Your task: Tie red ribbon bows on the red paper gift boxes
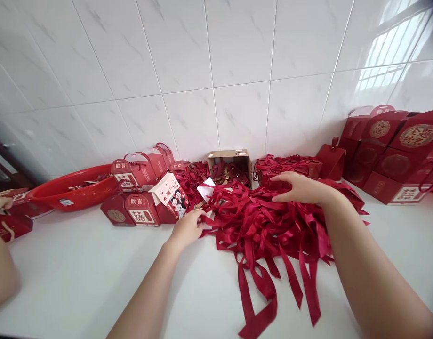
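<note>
A heap of dark red ribbons (pixel 252 226) covers the middle of the white table, with several long tails trailing toward me. At its left edge my left hand (pixel 186 229) is closed, its fingertips pinching a ribbon end that runs into the heap. My right hand (pixel 303 188) hovers over the heap's back right part with thumb and fingers apart, holding nothing. Just behind my left hand stands a white-and-red printed card box (pixel 172 195) with cartoon figures. A small white card (pixel 205 189) pokes out among the ribbons.
An open cardboard box (pixel 229 154) with ribbon pieces stands against the tiled wall. Red gift boxes (pixel 140 209) are grouped at left, more red boxes (pixel 389 162) stacked at right. A red basin (pixel 73 190) sits farther left, near another person's hand (pixel 0 202).
</note>
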{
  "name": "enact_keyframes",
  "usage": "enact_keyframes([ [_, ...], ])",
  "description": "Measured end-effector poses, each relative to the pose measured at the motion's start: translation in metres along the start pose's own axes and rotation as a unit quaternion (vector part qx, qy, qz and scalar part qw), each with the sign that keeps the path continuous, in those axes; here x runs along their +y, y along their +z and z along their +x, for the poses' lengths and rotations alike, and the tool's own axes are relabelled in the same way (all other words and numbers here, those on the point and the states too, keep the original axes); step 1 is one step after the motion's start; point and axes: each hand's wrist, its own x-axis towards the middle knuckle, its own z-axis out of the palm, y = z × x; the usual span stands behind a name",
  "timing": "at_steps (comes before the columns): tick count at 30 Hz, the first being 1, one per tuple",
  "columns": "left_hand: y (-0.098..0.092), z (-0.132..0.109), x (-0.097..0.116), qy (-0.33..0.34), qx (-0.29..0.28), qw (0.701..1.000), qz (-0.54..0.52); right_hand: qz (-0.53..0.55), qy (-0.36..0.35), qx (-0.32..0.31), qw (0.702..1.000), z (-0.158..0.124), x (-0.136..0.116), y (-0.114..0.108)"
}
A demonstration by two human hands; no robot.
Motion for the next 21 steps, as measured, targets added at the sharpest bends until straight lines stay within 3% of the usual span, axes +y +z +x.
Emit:
enact_keyframes([
  [1, -0.002, 0.001, 0.000, -0.012, 0.041, 0.999, -0.001, 0.026, -0.009, 0.010, 1.000, -0.003, -0.009, -0.001],
  [3, -0.006, 0.003, 0.002, -0.012, 0.176, 0.984, -0.034, 0.105, -0.022, 0.024, 0.994, -0.006, -0.029, 0.003],
  [5, -0.010, 0.003, 0.005, 0.027, 0.328, 0.938, -0.113, 0.197, -0.019, 0.011, 0.980, -0.006, -0.048, 0.013],
  [7, -0.013, 0.002, 0.009, 0.084, 0.399, 0.892, -0.198, 0.278, -0.013, 0.007, 0.960, -0.004, -0.063, 0.027],
  [11, -0.015, -0.003, 0.022, 0.194, 0.374, 0.866, -0.271, 0.368, -0.041, 0.027, 0.929, -0.003, -0.078, 0.050],
  [17, -0.014, -0.017, 0.046, 0.347, 0.300, 0.842, -0.284, 0.425, -0.086, -0.095, 0.896, -0.007, -0.082, 0.061],
  [19, -0.014, -0.022, 0.050, 0.379, 0.291, 0.843, -0.247, 0.439, -0.113, -0.084, 0.887, -0.005, -0.080, 0.061],
  [21, -0.013, -0.024, 0.051, 0.367, 0.311, 0.853, -0.201, 0.434, -0.119, -0.015, 0.893, -0.003, -0.075, 0.057],
])
